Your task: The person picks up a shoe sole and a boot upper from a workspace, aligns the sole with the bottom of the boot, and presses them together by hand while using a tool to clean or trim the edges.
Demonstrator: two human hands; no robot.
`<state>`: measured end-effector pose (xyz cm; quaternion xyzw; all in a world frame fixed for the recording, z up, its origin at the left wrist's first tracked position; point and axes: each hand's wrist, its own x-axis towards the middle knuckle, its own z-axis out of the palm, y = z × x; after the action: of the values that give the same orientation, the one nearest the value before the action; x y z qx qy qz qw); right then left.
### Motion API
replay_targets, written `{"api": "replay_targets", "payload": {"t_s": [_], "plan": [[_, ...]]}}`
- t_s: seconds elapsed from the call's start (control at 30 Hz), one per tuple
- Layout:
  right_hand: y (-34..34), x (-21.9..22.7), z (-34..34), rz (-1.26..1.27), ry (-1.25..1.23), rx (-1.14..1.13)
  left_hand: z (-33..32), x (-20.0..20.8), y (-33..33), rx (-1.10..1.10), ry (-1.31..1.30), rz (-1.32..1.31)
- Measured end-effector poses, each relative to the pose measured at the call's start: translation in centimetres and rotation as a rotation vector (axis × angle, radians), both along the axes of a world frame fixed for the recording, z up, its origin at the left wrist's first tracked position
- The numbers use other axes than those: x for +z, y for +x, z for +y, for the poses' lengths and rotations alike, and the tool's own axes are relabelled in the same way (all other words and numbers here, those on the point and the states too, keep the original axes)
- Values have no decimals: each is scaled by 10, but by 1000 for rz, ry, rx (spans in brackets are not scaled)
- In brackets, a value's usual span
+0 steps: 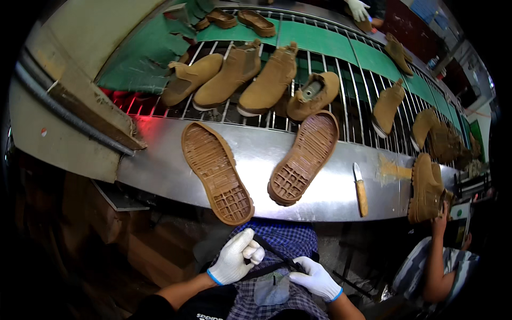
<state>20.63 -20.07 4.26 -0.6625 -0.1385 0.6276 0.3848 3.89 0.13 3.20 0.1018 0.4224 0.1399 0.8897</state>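
Note:
Both my hands wear white knit gloves with blue cuffs, low in front of my checked clothing (306, 238). My left hand (236, 258) is closed around a black strap (270, 246), fingers curled in. On its right, my right hand (317, 278) pinches the same strap close to where its two lengths meet. Just beyond them, two brown shoe soles lie on the metal ledge, tread cavities facing up. The left sole (213, 168) overhangs the front edge; the right sole (308, 152) leans toward the rack. A knife (360, 189) with a wooden handle rests to their right.
Several tan suede boots (269, 85) stand on the wire conveyor rack (349, 106) behind the metal ledge (256, 138). More soles (257, 22) lie on green sheeting. A co-worker's arm (438, 250) is at the right beside a boot (425, 189). Another person's gloved hand (358, 9) shows far back.

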Motion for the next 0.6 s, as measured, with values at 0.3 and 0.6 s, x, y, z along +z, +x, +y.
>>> {"api": "replay_targets", "payload": {"t_s": [0.3,0.6], "plan": [[13,25,27,-162,-64,309,-17,-29,-5,127,-206,-274],[23,16,-68,-57,-93,176,7,12,-23,-14,183,-82]]}}
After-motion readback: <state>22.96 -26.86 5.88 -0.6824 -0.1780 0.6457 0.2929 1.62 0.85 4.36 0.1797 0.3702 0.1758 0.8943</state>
